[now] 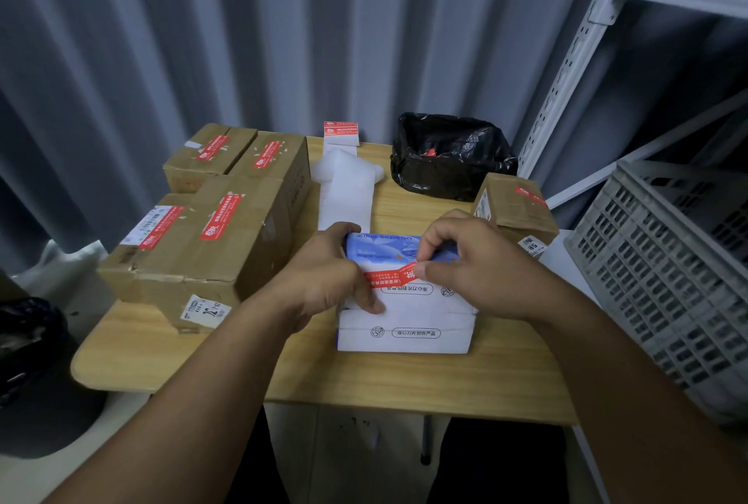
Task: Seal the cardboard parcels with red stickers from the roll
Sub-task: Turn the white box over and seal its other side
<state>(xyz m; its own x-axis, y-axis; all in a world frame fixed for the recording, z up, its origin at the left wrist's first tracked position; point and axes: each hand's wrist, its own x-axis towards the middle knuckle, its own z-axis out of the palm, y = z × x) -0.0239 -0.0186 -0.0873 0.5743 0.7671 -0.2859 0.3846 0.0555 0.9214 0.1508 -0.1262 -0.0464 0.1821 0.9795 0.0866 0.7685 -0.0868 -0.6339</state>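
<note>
Hands (pixel 324 281) (pixel 481 269) on red sticker (pixel 390 276) across parcel (pixel 404 321), red scrap (pixel 431 152) in bin (pixel 477 163)

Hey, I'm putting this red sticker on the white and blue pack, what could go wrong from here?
The red sticker lies slanted across the white and blue pack, with the right hand pinching one end, so it may set crooked or crease. The left hand grips the pack over the other end, which might lift. The small brown cardboard box beside your right wrist could get knocked.
</note>
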